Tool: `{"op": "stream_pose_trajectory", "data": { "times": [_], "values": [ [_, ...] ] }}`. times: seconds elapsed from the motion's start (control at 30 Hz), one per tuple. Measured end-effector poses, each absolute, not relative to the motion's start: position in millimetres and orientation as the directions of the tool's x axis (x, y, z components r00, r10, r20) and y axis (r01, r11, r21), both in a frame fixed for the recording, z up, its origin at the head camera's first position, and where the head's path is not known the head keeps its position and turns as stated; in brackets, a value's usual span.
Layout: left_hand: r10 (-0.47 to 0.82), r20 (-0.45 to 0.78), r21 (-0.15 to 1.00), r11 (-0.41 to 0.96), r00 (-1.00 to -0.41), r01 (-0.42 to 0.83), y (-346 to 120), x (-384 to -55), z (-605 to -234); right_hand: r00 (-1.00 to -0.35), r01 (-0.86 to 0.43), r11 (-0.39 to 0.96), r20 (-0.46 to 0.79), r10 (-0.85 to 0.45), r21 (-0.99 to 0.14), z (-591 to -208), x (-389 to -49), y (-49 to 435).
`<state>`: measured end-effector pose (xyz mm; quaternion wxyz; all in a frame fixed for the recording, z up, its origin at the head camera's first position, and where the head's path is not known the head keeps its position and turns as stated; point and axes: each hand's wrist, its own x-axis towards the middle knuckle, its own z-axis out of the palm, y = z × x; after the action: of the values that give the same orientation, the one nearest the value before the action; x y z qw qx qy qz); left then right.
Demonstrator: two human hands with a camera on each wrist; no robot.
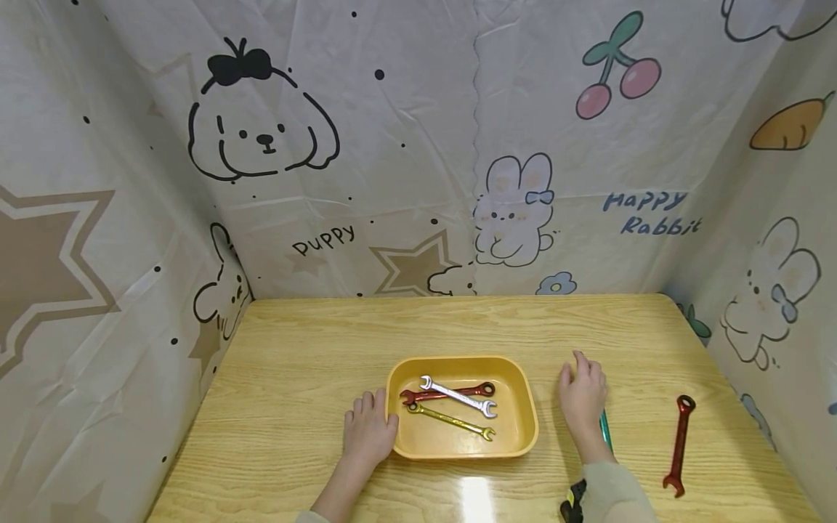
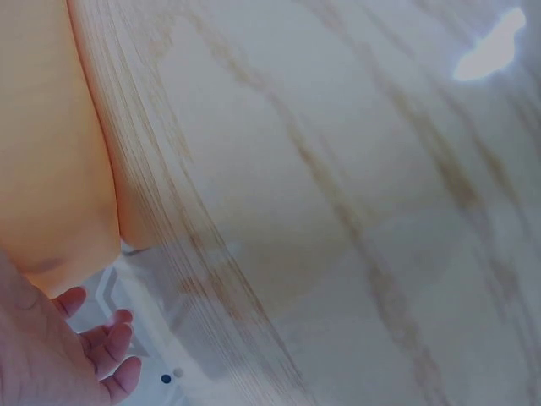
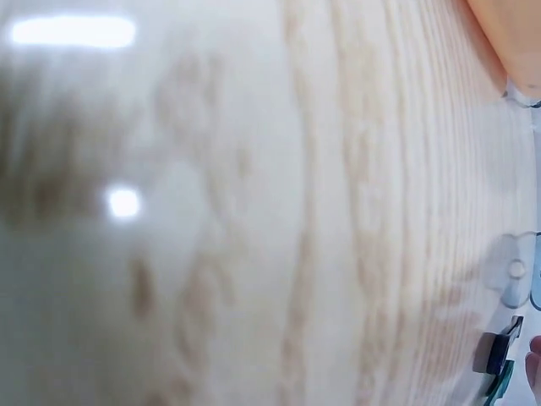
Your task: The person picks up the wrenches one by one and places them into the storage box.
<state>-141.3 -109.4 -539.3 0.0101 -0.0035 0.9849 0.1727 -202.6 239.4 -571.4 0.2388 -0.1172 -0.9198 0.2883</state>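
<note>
A yellow plastic tray (image 1: 458, 452) holds a red wrench (image 1: 472, 391), a silver wrench (image 1: 466, 399) lying across it, and a gold wrench (image 1: 451, 419). My left hand (image 1: 370, 430) rests at the tray's left side, its thumb by the rim and its fingers loosely bent. Above the table to the right of the tray is my right hand (image 1: 584, 396), fingers spread. Partly hidden under that hand and wrist lies a teal wrench (image 1: 606, 430). In the right wrist view, fingertips (image 3: 534, 364) appear beside the wrench's dark end (image 3: 503, 347), with a gap between.
Another red wrench (image 1: 680, 444) lies on the wooden table (image 1: 314, 334) at the far right. A printed cloth (image 1: 405, 167) hangs behind the table and along both sides. A black and yellow band (image 1: 572, 501) sits at the right wrist.
</note>
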Motion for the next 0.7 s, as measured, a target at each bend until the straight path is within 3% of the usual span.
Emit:
{"op": "stream_pose_trajectory", "data": {
  "times": [0.7],
  "values": [
    [0.0,-0.04,0.338,0.941,-0.999,-0.013,-109.2,-142.2,-539.0,-0.847,0.173,0.78,0.313,0.429,-0.601,-578.4,-204.0,242.7]
  ]
}}
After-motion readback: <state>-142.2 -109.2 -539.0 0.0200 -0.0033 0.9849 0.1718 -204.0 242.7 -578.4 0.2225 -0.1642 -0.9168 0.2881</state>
